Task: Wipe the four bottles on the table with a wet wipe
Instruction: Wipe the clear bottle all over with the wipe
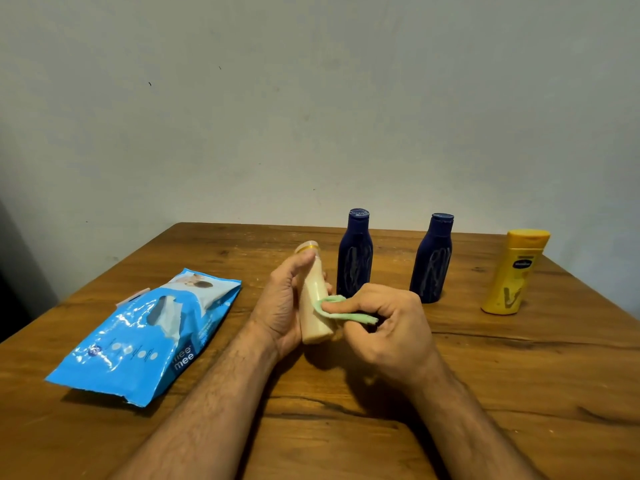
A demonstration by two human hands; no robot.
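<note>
Cream bottle (pixel 313 299) is gripped by the left hand (pixel 280 306), green wipe (pixel 341 310) pinched against it by the right hand (pixel 388 323); wet plastic could probably get dropped onto the blue bottle (pixel 355 254) just behind.

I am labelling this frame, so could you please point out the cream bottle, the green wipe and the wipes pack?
cream bottle (pixel 313 303): head view, middle of its body.
green wipe (pixel 349 317): head view, its folded lower edge.
wipes pack (pixel 138 341): head view, centre of its blue front.

Table (pixel 485 375): grained wood, satin. Wipes pack (pixel 138 341): glossy crinkled plastic. Blue bottles (pixel 355 258): matt, smeared. Wipe (pixel 346 315): soft cloth.
</note>
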